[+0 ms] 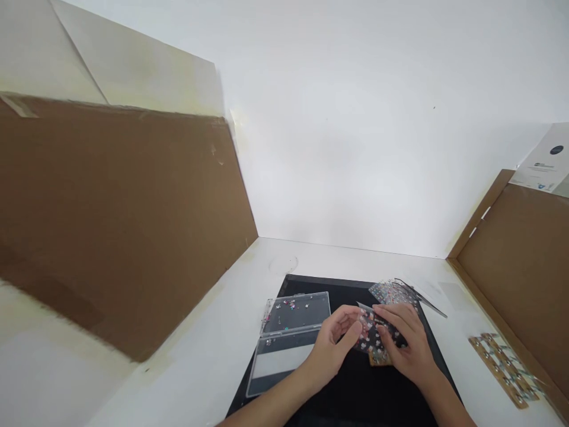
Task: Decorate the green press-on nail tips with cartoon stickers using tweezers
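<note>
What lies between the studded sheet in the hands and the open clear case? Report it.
Only the left hand itself: it grips the studded sheet at its left edge and sits right beside the clear case. The right hand holds the other side. Otherwise just bare black mat; nothing else visible stands between.

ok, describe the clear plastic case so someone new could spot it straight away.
On the white table, between cardboard walls, lies a black mat. Across its left edge, beside the left hand, sits the clear case, lid open. It alone is see-through and boxy, with tiny coloured bits in its far half; the dotted sheet that hand holds is flat.
</note>
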Motion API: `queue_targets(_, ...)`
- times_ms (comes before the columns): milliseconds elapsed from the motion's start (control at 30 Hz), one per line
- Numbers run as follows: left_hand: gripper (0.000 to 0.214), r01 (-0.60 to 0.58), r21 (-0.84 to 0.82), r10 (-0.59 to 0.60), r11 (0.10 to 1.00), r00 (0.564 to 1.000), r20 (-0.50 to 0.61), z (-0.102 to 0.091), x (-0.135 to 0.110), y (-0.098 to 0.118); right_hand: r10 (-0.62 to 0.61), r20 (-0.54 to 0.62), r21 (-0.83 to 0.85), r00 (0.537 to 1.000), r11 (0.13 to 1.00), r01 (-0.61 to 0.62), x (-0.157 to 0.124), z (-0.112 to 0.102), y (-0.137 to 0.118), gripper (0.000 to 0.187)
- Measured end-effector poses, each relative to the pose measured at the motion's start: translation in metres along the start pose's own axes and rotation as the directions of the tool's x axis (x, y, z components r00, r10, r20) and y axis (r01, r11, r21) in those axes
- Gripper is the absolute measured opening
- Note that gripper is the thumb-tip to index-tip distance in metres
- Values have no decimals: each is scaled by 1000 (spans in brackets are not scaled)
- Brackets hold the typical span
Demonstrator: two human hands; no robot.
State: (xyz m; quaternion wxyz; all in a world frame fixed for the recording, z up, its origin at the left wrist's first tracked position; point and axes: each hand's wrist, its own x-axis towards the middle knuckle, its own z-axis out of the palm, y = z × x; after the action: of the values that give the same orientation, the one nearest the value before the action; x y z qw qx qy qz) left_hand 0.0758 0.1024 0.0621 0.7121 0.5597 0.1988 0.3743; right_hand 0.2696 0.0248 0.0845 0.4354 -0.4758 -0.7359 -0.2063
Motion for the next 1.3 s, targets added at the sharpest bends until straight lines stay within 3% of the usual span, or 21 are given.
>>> queue_targets(167, 79, -36, 51, 42, 998, 993, -107, 0, 5, -4, -10, -61, -106, 998, 994, 3, -6, 5, 0, 43)
queue_targets(333, 73, -71, 87, 82, 994, 987, -141, 0, 5, -4, 22, -98, -153, 995, 987, -37, -14, 13, -6, 46)
queue_targets(667, 80, 22, -69, -36, 997, 974, -222, -2, 12, 4, 224, -161, -107, 961, 964, -243, -18, 8, -4, 47)
queue_targets(833, 80, 49, -108, -76, 993, 963, -258, -3, 13, 9, 258, -177, -103, 950, 955, -278, -19, 6, -2, 48)
queue_targets(967, 80, 51, -111, -78, 993, 963, -257, -4, 13, 8, 208, -209, -147, 956, 959, -241, -22, 8, -1, 48)
queue_targets(1100, 71, -5, -79, -14, 997, 973, -232, -5, 12, 3, 70, -233, -198, 970, 973, -118, -21, 10, -7, 46)
queue_targets(1300, 56, -132, -49, 124, 990, 983, -136, -1, 9, -10, -42, -130, -111, 991, 993, 27, -7, 12, -24, 50)
